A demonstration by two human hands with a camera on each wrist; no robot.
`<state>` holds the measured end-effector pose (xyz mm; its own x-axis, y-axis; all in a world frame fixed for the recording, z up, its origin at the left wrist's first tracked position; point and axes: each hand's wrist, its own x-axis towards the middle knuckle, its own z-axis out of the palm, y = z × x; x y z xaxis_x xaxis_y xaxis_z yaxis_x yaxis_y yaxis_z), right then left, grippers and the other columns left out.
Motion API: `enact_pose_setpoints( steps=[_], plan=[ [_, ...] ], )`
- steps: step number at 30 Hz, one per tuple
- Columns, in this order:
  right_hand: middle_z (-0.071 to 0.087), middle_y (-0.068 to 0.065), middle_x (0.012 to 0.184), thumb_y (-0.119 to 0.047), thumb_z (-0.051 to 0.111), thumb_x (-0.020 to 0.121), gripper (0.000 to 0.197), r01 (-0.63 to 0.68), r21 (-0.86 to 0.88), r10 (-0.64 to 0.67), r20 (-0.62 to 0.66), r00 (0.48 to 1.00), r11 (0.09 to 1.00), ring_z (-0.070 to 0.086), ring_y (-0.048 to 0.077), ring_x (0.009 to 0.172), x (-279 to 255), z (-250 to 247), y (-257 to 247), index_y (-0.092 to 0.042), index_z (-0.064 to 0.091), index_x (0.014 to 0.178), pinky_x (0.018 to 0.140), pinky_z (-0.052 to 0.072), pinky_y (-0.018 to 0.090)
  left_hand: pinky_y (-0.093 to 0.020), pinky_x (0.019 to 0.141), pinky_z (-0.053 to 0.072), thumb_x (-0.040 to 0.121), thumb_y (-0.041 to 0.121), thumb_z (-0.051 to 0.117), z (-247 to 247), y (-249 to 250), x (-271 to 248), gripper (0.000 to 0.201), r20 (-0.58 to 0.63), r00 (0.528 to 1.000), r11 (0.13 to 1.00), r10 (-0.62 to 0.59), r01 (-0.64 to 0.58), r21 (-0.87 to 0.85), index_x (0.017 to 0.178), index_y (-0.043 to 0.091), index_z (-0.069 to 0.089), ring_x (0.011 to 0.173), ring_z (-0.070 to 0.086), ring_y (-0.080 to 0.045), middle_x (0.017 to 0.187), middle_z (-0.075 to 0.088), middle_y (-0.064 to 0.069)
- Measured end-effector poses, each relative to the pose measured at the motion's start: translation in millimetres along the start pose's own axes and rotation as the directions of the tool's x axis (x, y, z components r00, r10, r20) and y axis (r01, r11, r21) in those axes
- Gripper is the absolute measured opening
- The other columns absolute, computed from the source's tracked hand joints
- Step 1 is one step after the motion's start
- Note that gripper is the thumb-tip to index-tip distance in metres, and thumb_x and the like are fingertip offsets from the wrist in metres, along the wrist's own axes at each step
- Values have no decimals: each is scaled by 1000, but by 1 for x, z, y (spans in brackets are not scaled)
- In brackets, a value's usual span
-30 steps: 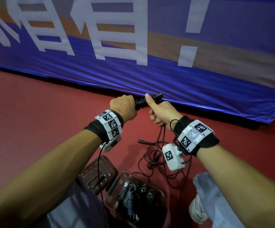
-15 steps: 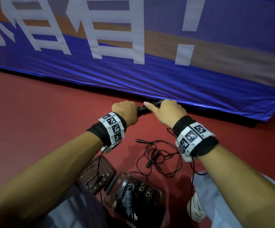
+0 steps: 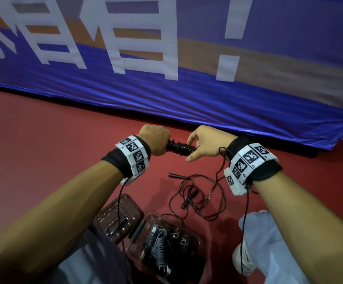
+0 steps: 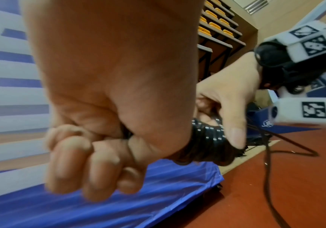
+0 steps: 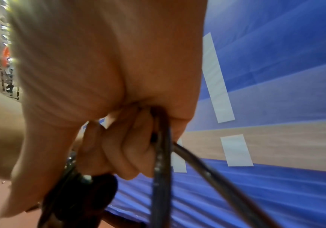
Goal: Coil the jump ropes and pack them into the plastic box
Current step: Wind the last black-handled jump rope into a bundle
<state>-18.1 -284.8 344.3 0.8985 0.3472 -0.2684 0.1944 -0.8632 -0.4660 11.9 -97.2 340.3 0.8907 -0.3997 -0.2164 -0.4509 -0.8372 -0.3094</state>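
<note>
My left hand (image 3: 156, 140) grips one end of a black jump rope's handles (image 3: 179, 148), around which black cord is wound in tight turns (image 4: 209, 138). My right hand (image 3: 205, 144) holds the other end, thumb along the coil, and pinches the loose cord (image 5: 161, 148) between its curled fingers. The remaining cord hangs from that hand to a loose tangle (image 3: 199, 193) on the red floor. Below, near my knees, the plastic box (image 3: 195, 241) stands open with several wound ropes (image 3: 162, 247) inside.
The box lid (image 3: 117, 218) lies left of the box. A blue banner (image 3: 187, 78) hangs along the wall just beyond my hands. My shoe (image 3: 242, 261) and trouser leg (image 3: 269, 242) sit at the lower right. Red floor (image 3: 43, 144) spreads to the left.
Both hands have dropped lower. My right hand has gone around the handles with the cord, adding turns to the coil, and now sits at the coil's right end.
</note>
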Motion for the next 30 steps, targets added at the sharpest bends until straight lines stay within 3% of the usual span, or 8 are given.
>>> enact_pose_setpoints(
  steps=[3,8,11,14,18,20,24,30],
  plan=[
    [60,-18,52,-49,82,81,31,41,32,-43,55,998,999,57,-4,54,2,0,-3,-19,78,86,51,39,12,-34,69,44,88,23,58,-14,-15,-1,17,-109,989,994,103,-97,58,101,16,67,83,66,-28,93,67,-3],
    [51,-12,48,-57,81,78,39,27,110,-43,142,989,994,39,8,46,2,-4,-13,-18,77,75,52,32,21,-36,87,44,86,24,57,-27,-31,-4,12,-188,966,978,175,-149,147,90,20,68,74,60,-26,83,68,-1],
    [44,-3,51,-52,84,78,47,10,224,-65,239,969,975,32,14,46,-1,-8,-13,-7,76,84,47,28,23,-37,95,43,84,24,59,-23,-35,-4,9,-215,951,969,222,-191,153,86,22,68,72,62,-26,76,66,1],
    [39,0,51,-42,84,81,52,-46,317,-57,309,949,947,28,15,45,-2,-8,-12,5,70,99,46,25,24,-38,89,45,78,21,62,-21,-39,-3,6,-279,926,965,254,-221,144,81,22,67,68,61,-30,71,66,0],
    [35,1,44,-33,81,86,29,-74,355,-75,390,918,932,23,15,40,-6,-9,-17,-14,71,67,46,19,25,-33,75,38,72,21,66,-20,-41,-4,7,-359,865,936,350,-306,174,70,22,58,55,56,-30,64,66,1],
    [34,1,40,-35,79,87,26,-70,360,-94,417,904,930,23,14,37,-7,-10,-21,-13,74,74,46,20,25,-31,70,31,70,21,64,-20,-41,-6,8,-421,824,925,381,-348,155,69,21,56,52,55,-28,62,64,2],
    [31,-1,37,-36,75,90,35,-54,484,-175,416,892,873,21,10,32,-7,-13,-21,-2,73,84,48,14,28,-30,68,29,71,29,45,-18,-44,-4,15,-556,758,926,341,-372,61,68,20,57,49,52,-29,59,62,1],
    [24,-1,35,-56,63,86,56,-12,685,-243,274,931,729,18,9,31,-6,-15,-23,-1,65,74,44,14,27,-28,64,31,69,24,58,-12,-46,-7,10,-658,752,935,40,-261,-241,69,18,66,52,53,-36,54,61,-2]
  ],
)
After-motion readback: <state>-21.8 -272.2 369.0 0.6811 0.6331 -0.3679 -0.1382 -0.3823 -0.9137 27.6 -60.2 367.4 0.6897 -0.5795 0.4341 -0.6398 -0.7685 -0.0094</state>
